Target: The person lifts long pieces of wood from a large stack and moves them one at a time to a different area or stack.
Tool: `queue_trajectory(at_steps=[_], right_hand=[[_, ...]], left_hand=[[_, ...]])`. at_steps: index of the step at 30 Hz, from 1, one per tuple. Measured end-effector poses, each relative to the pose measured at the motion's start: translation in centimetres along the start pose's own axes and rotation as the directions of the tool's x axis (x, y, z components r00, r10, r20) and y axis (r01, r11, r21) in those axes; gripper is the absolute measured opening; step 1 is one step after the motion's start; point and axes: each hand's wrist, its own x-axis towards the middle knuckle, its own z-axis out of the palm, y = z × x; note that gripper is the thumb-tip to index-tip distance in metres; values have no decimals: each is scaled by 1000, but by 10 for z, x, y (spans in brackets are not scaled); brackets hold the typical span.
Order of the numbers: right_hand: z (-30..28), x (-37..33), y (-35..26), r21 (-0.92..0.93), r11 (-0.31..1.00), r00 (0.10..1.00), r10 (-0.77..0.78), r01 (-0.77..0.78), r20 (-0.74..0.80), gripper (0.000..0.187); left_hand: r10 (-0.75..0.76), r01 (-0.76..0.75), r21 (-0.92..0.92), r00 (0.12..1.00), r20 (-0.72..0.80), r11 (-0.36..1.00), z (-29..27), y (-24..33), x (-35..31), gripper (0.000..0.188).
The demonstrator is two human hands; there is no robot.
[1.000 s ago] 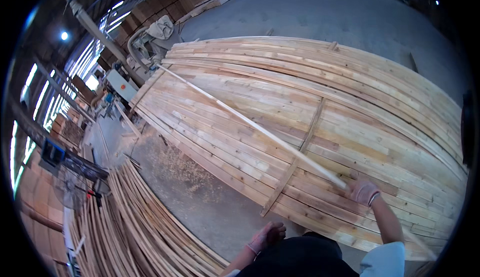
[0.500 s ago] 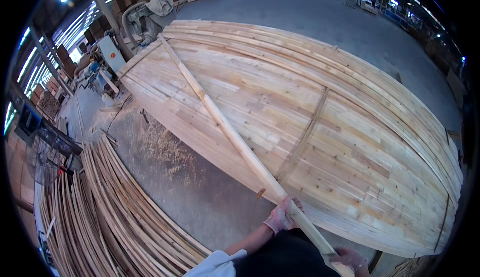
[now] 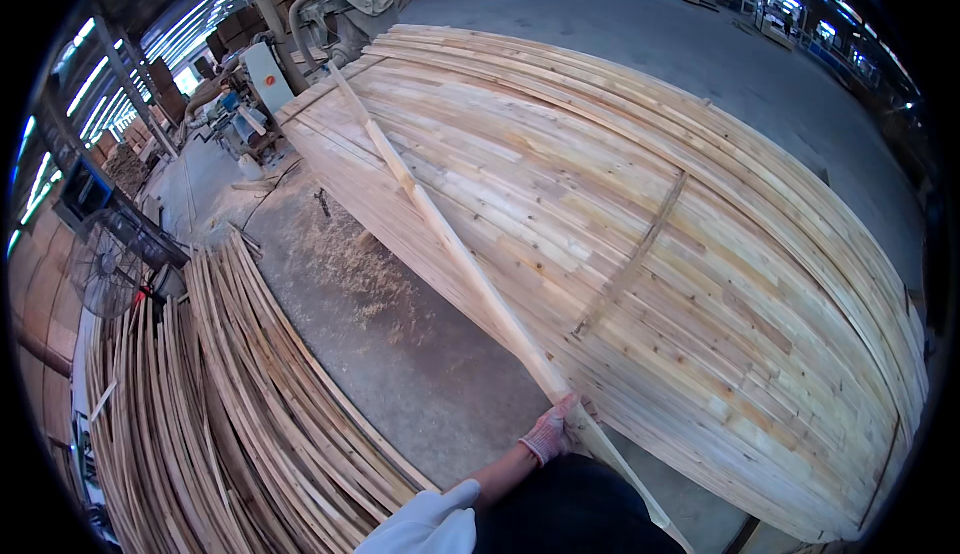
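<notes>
Head view | wooden strip (image 3: 464, 262): long, pale, slender | left hand (image 3: 553, 431): grip wrapped round strip | right hand: unseen, grip can't tell

The head fisheye looks steeply down from just beside the board stack (image 3: 540, 204), close to its edge, facing across it. Beyond the stack, its view reaches distant floor (image 3: 610, 19), perhaps distorted.
</notes>
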Motion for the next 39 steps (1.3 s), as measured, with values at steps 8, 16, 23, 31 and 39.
queue_trajectory(at_steps=[8, 16, 23, 31, 39], right_hand=[[27, 63, 118, 11, 994, 988, -109, 109, 105, 40], [26, 104, 145, 65, 958, 956, -284, 279, 75, 43], [-23, 109, 15, -241, 906, 936, -350, 349, 40, 34], [-35, 91, -64, -304, 671, 515, -726, 676, -456, 43], [-31, 83, 153, -120, 968, 816, -252, 223, -521, 31]], left_hand=[[83, -79, -58, 994, 73, 995, -3, -47, -9, 32], [308, -311, -11, 945, -110, 950, -25, -21, -7, 37], [0, 115, 408, 963, -270, 906, -31, -95, 2, 42], [-451, 444, 157, 893, 13, 882, -4, -205, 5, 53], [-465, 406, 345, 879, 108, 846, -25, -173, 8, 55]])
